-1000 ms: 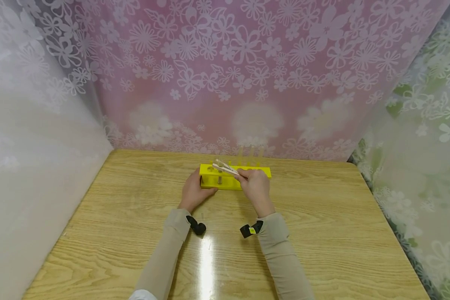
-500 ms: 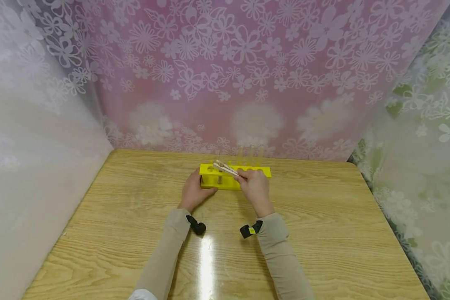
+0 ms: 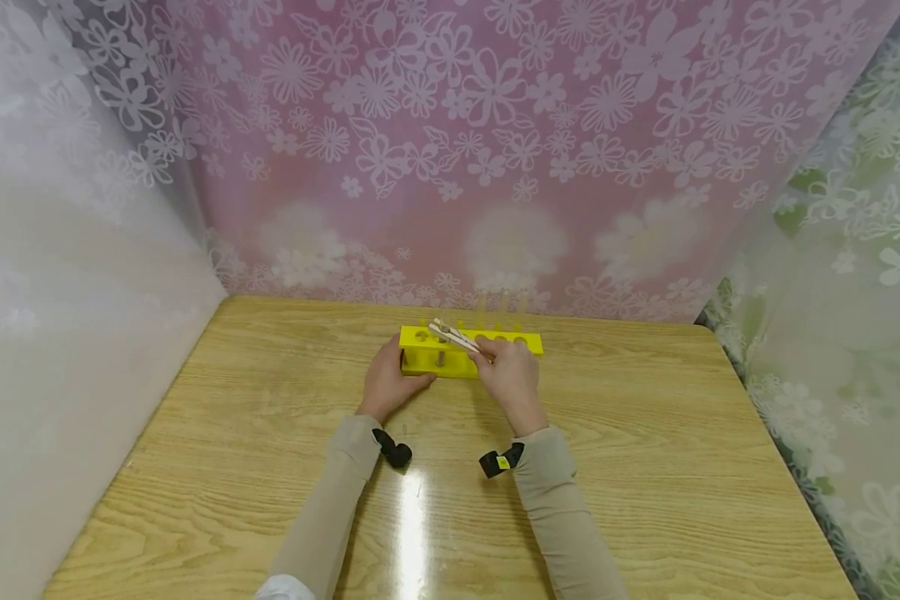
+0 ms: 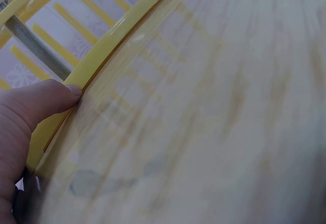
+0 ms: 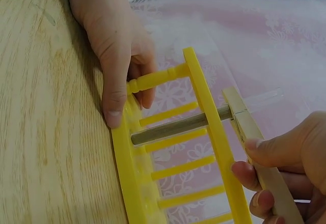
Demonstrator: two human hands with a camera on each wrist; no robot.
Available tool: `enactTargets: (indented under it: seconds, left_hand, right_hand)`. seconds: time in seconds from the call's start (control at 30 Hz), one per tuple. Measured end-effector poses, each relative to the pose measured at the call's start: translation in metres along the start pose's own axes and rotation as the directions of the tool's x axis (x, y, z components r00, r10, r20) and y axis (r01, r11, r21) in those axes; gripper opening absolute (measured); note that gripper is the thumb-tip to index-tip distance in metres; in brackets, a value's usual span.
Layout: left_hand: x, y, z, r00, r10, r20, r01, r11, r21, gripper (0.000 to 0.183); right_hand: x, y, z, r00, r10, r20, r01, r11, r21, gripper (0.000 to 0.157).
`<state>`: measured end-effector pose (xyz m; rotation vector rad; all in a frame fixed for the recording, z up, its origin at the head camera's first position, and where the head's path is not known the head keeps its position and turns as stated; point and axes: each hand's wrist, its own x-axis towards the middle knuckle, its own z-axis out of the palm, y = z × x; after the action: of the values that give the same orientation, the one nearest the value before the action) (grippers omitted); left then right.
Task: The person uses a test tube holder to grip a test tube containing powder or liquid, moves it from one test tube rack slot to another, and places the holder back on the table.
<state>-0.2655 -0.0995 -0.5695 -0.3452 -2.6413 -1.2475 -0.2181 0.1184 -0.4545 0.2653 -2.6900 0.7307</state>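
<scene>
A yellow test tube rack (image 3: 412, 331) stands on the table. My left hand (image 3: 388, 385) grips its left end; in the left wrist view, the thumb (image 4: 48, 96) presses on the base's front edge. My right hand (image 3: 513, 375) grips a wooden test tube holder (image 5: 247, 124) just above the rack's top bar. The holder's jaws lie around a glass test tube (image 5: 175, 127) standing in the rack. Dark grey content fills the tube's lower part, while its upper end (image 5: 267, 96) is clear. My right fingers cover part of the holder's handle.
Yellow pegs (image 5: 186, 168) line the rack's back. Behind its right half, several pale upright sticks or tubes (image 3: 523, 307) rise faintly, too blurred to tell which. A pink floral curtain (image 3: 450, 167) hangs behind the wooden table (image 3: 645, 433), with pale curtains at both sides.
The holder's tip has shifted slightly to the right at the tube, and its jaws look a little closer together. Both hands and the rack stay nearly in place.
</scene>
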Motion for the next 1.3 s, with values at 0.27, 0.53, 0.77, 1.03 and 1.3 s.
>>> enactTargets:
  seconds: [0.27,0.53,0.77,1.03,1.3]
  left_hand:
    - [0.001,-0.001,0.000,1.000,-0.001,0.006,0.001,1.000,0.007,0.076]
    - [0.000,0.000,-0.001,1.000,0.004,0.004,-0.004,1.000,0.000,0.073]
    - [-0.001,0.000,0.000,1.000,0.016,-0.004,-0.016,1.000,0.006,0.075]
    - [0.001,0.000,0.000,1.000,0.006,0.000,-0.006,1.000,0.001,0.077]
    - [0.000,0.002,-0.001,1.000,0.000,0.004,0.000,1.000,-0.008,0.078]
  right_hand:
    - [-0.001,-0.003,-0.002,0.999,0.035,0.022,-0.036,0.999,0.018,0.030]
    - [-0.001,-0.004,-0.004,0.999,0.037,0.027,-0.037,0.999,0.011,0.029]
    - [-0.001,-0.005,-0.008,0.999,0.045,0.025,-0.045,0.999,0.016,0.027]
    - [0.000,-0.007,-0.013,1.000,0.018,-0.004,-0.018,0.999,0.046,0.027]
    - [-0.001,-0.009,-0.018,1.000,0.015,-0.021,-0.013,0.998,0.056,0.028]
